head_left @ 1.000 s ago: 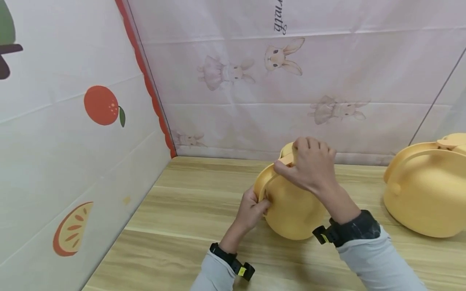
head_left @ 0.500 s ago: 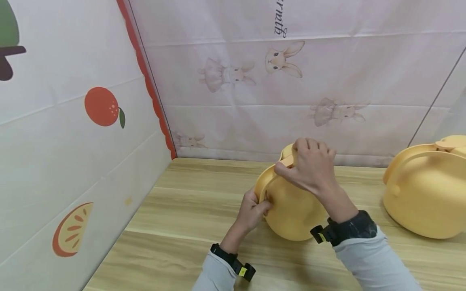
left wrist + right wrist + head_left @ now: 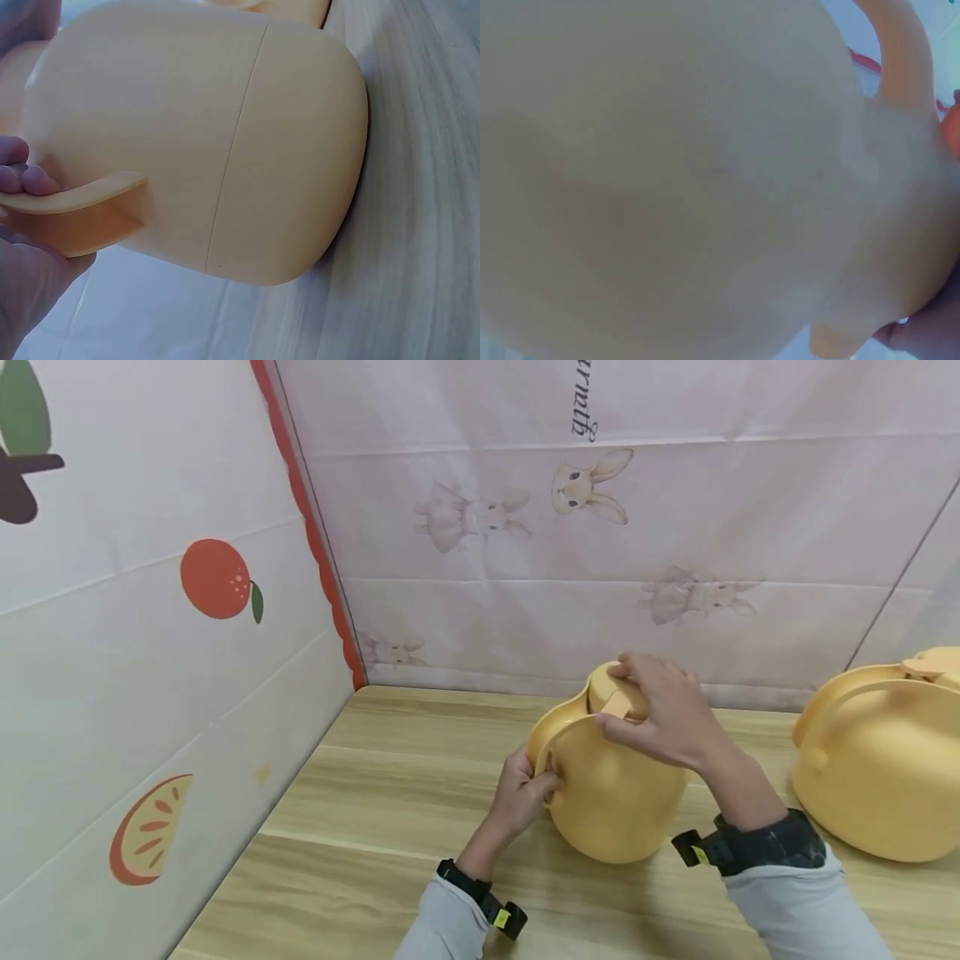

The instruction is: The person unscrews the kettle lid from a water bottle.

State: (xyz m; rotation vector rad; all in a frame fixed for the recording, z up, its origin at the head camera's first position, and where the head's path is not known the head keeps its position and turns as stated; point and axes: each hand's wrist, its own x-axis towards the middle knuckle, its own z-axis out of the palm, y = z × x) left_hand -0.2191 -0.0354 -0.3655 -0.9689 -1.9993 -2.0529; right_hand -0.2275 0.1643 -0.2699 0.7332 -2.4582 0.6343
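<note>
A yellow pitcher (image 3: 618, 802) with a round lid (image 3: 609, 687) stands on the wooden table. My left hand (image 3: 521, 792) holds its side handle (image 3: 90, 196), fingers curled round it in the left wrist view. Over the top, my right hand (image 3: 671, 717) grasps the lid, thumb near the small tab (image 3: 621, 703) and fingers along the far edge. Part of the lid is hidden under that hand. The right wrist view is mostly filled by the blurred pitcher body (image 3: 667, 180), with a bit of the hand at the lower right.
To the right, a second, larger-looking yellow vessel (image 3: 885, 768) with a handle stands on the wooden table (image 3: 360, 835), cut off by the frame. A rabbit-printed wall (image 3: 480, 627) rises behind, and a fruit-printed wall (image 3: 247, 693) borders the left side.
The pitcher's top has shifted slightly to the right, and my right hand has moved right with it, uncovering more of the lid. My left hand keeps its hold on the handle.
</note>
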